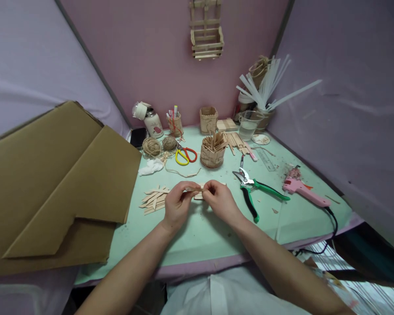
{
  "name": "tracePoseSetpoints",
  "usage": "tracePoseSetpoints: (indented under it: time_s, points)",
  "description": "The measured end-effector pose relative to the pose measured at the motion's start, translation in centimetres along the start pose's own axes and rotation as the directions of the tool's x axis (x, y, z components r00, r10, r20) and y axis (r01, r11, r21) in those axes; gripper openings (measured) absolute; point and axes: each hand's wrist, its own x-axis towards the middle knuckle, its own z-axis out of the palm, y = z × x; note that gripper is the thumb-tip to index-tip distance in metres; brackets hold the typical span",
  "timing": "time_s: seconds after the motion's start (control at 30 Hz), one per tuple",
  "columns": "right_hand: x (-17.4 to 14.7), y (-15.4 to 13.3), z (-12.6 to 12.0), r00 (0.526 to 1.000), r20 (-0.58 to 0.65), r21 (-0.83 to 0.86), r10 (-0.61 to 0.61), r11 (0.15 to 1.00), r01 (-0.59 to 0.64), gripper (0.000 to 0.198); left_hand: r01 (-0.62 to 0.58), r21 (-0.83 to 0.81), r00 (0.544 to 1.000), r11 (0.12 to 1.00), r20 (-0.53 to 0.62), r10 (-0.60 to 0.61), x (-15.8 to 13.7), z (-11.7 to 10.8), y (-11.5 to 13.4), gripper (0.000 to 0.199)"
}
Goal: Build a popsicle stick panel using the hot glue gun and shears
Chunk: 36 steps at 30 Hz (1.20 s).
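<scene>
My left hand [177, 203] and my right hand [219, 199] meet over the middle of the pale green table [203, 236]. Both pinch the same small wooden stick piece [199, 190] between thumb and fingers, one hand at each end. It hangs just above the table, and the fingers hide most of it. A loose pile of cut wooden stick pieces [154, 199] lies just left of my left hand. Green-handled pruning shears [254, 192] lie just right of my right hand.
A large folded cardboard sheet [52, 183] covers the table's left side. A pink glue gun [304, 188] with a black cord lies at the right. Farther back are a stick-filled holder [212, 151], yellow and red scissors [185, 155], twine balls [152, 146], a bottle [153, 122] and glue sticks [265, 89].
</scene>
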Motion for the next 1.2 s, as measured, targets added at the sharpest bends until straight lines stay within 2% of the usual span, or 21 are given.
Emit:
tracePoseSetpoints:
  time_s: [0.1, 0.23, 0.37, 0.43, 0.53, 0.6, 0.67, 0.77, 0.83, 0.93, 1.07, 1.2]
  points:
    - [0.1, 0.2, -0.3, 1.0, 0.015, 0.061, 0.017, 0.998, -0.017, 0.007, 0.083, -0.15, 0.994, 0.985, -0.064, -0.093, 0.3, 0.0, 0.2, 0.009]
    - [0.0, 0.4, -1.3, 1.0, 0.021, 0.102, 0.016, 0.995, -0.018, 0.006, 0.267, -0.302, 0.95, 0.915, -0.078, -0.303, 1.1, -0.2, 0.3, 0.018]
    - [-1.4, -1.2, -2.3, 0.978, 0.194, 0.159, -0.076, 0.986, 0.045, 0.011, 0.377, -0.377, 0.907, 0.846, -0.033, -0.419, 1.7, -0.4, 0.4, 0.027]
    - [-2.6, -2.4, -2.6, 0.94, 0.315, 0.172, -0.13, 0.982, 0.078, 0.014, 0.398, -0.399, 0.896, 0.826, -0.022, -0.443, 1.9, -0.4, 0.4, 0.028]
    - [-4.2, -3.7, -2.5, 0.845, 0.5, 0.144, -0.192, 0.98, 0.137, 0.02, 0.419, -0.4, 0.889, 0.815, -0.002, -0.458, 1.9, -0.4, 0.3, 0.027]
    - [-4.8, -3.9, -2.2, 0.803, 0.554, 0.103, -0.22, 0.975, 0.197, 0.024, 0.437, -0.381, 0.885, 0.815, 0.02, -0.465, 1.8, -0.4, 0.1, 0.027]
    - [-4.6, -3.6, -1.9, 0.834, 0.482, 0.063, -0.268, 0.96, 0.272, 0.028, 0.454, -0.336, 0.883, 0.825, 0.051, -0.466, 1.6, -0.4, -0.2, 0.026]
    - [-3.4, -2.5, -1.6, 0.913, 0.232, 0.009, -0.334, 0.94, 0.342, 0.026, 0.42, -0.187, 0.908, 0.888, 0.088, -0.411, 1.3, -0.3, -0.5, 0.021]
    - [-2.3, -1.7, -1.6, 0.937, 0.054, -0.019, -0.345, 0.938, 0.347, 0.019, 0.333, -0.034, 0.939, 0.942, 0.106, -0.328, 1.0, -0.3, -0.7, 0.014]
    - [-1.2, -1.1, -1.6, 0.932, -0.117, -0.058, -0.344, 0.939, 0.339, 0.013, 0.138, 0.193, 0.973, 0.972, 0.155, -0.169, 0.5, -0.2, -1.1, 0.014]
    - [-0.6, -0.9, -1.3, 0.935, -0.16, -0.047, -0.316, 0.949, 0.313, 0.012, -0.126, 0.36, 0.973, 0.924, 0.225, 0.044, 0.1, -0.1, -1.5, 0.021]
    - [-0.3, -0.6, -0.8, 0.958, -0.153, 0.019, -0.242, 0.969, 0.248, 0.012, -0.272, 0.469, 0.953, 0.841, 0.252, 0.168, -0.1, 0.1, -1.6, 0.023]
